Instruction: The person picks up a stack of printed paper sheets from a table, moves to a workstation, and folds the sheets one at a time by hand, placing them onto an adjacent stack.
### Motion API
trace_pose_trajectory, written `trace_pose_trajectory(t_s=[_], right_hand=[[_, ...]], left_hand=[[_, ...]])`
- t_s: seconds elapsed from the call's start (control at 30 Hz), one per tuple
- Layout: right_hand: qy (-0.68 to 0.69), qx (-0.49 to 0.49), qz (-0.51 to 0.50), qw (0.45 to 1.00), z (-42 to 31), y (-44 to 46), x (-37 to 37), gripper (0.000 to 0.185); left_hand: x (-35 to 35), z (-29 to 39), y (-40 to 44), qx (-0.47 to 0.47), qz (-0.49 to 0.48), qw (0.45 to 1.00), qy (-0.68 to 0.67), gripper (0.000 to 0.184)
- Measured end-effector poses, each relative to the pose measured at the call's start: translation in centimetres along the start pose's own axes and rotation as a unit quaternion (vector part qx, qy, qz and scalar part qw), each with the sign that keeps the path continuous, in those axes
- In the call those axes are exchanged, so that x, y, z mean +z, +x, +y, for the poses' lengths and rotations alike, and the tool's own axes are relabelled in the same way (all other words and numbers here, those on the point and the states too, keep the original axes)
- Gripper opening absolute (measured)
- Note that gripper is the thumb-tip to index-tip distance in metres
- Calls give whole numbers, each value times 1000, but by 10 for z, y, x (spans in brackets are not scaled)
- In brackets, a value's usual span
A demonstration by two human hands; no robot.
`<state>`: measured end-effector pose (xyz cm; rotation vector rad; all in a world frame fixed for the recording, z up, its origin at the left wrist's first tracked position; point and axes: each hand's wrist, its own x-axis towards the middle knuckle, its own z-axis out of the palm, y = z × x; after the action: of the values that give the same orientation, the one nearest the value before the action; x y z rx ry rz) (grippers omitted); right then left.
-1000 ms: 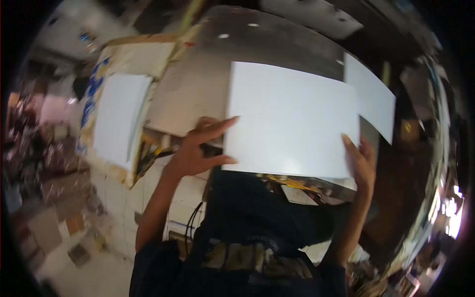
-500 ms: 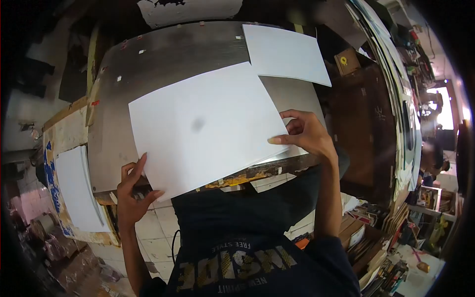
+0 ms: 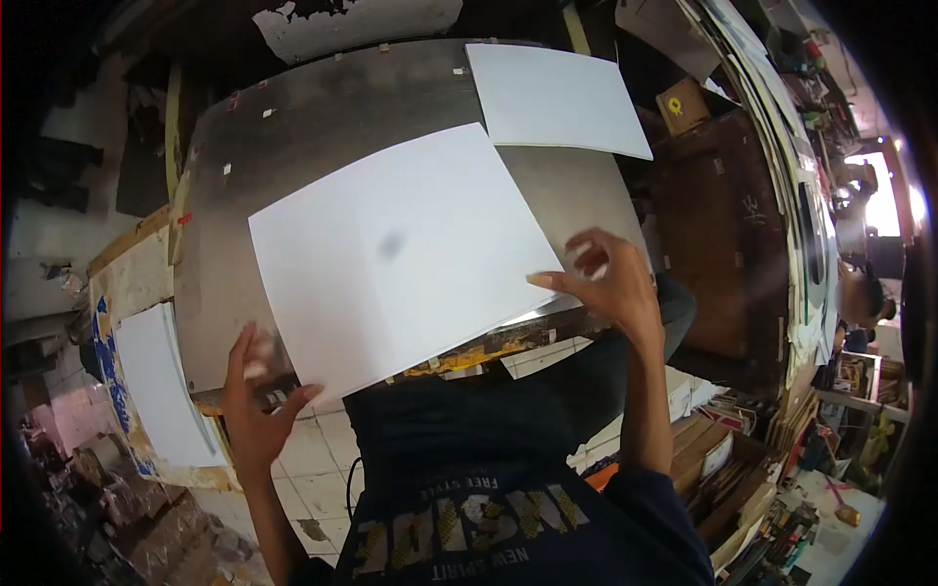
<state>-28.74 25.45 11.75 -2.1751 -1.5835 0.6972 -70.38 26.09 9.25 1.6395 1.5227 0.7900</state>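
Observation:
A large white sheet (image 3: 410,264), or a thin stack of them, lies tilted on the grey table (image 3: 322,107) and reaches its near edge. At its lower left corner is my left hand (image 3: 259,400), thumb against the sheet's edge and the blurred fingers spread away from it. My right hand (image 3: 611,283) is at the lower right corner; its thumb rests on the sheet, while the curved fingers are apart and off the edge. Farther back on the table lies a second white stack (image 3: 562,103).
Left of the table, a worn board (image 3: 137,264) bears more white sheets (image 3: 166,386). A brown wooden surface (image 3: 718,234) stands at the right, with a small cardboard box (image 3: 682,107) behind it. Boards and papers (image 3: 723,469) are stacked at the lower right.
The view has swung round since the first frame. Over the last half second, the fingers of both hands have spread away from the sheet's edges, with the thumbs still at the corners.

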Motion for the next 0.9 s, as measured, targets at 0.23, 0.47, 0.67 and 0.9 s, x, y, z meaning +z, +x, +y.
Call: trace_pose_trajectory(t_s=[0.23, 0.47, 0.67, 0.9], right_hand=[[213, 111, 11, 971, 8, -22, 23, 40], [3, -48, 164, 985, -13, -10, 40, 40], [85, -200, 115, 969, -130, -39, 111, 58], [73, -93, 79, 990, -103, -38, 110, 45]], left_hand=[[24, -4, -37, -290, -37, 925, -244, 46], [30, -6, -15, -264, 6, 939, -222, 46], [33, -23, -17, -239, 19, 943, -229, 37], [33, -16, -18, -219, -9, 957, -190, 42]])
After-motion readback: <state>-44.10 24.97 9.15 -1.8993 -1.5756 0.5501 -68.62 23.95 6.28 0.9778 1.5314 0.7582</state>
